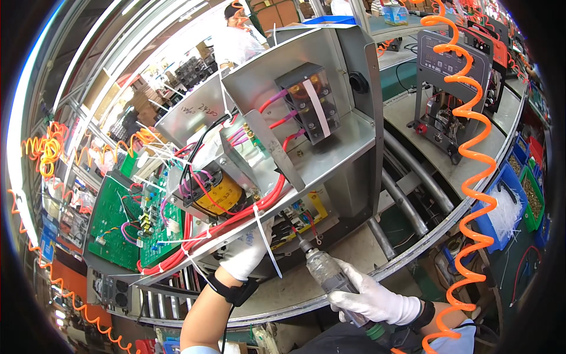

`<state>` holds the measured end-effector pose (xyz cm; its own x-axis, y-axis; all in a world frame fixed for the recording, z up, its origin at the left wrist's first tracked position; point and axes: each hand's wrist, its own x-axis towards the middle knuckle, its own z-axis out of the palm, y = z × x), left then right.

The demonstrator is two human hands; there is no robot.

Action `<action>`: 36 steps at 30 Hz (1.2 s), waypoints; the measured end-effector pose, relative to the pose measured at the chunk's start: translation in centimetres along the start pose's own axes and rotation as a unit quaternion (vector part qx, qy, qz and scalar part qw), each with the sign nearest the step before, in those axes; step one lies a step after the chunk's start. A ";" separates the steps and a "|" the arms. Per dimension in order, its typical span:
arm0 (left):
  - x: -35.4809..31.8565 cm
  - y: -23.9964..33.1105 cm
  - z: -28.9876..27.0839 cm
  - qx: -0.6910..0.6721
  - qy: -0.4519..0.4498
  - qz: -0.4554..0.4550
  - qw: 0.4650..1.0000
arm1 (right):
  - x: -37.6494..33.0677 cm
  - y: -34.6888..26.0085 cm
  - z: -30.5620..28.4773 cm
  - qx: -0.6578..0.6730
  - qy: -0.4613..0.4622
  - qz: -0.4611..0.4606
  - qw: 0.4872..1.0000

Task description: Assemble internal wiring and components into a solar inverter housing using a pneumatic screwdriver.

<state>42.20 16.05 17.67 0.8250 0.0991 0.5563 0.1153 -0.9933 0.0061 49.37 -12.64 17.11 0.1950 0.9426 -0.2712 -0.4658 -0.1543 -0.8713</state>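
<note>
My right hand (380,300), in a white glove, is wrapped round a power screwdriver (323,268) with a clear-covered body. Its bit points up and left into the lower bay of a grey sheet-metal machine chassis (348,165). My left hand (244,256), also gloved, reaches under the chassis shelf beside that bay; its fingers are hidden. Above it, red cables (227,221) run along the shelf edge, bound with white cable ties (266,242). A yellow-wrapped transformer (224,192) sits on the shelf, and a dark module (309,103) with a white strip is fixed to the upright panel.
Green circuit boards (121,230) stand at the chassis's left. The chassis is on a roller conveyor (404,200). Coiled orange air hose (474,194) hangs at right, before another machine (454,71). Parts bins (501,206) line the right side. A person (236,41) stands beyond.
</note>
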 end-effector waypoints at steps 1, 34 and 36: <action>0.0 -0.1 0.1 -0.007 -0.001 -0.012 1.000 | -0.1 -0.1 -0.1 0.016 -0.009 0.017 1.000; -9.7 16.4 -6.1 -0.357 -0.230 -0.094 0.900 | 0.5 2.9 1.2 0.222 -0.071 -0.071 0.970; -9.7 16.3 -6.1 -0.369 -0.234 -0.099 0.894 | 0.6 2.9 1.2 0.237 -0.074 -0.066 0.966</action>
<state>32.69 -1.42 17.43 0.9899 0.1203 0.0755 0.0316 -0.7050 0.7085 47.09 -12.21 14.94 0.1710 0.9822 -0.0783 -0.7949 0.0906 -0.5999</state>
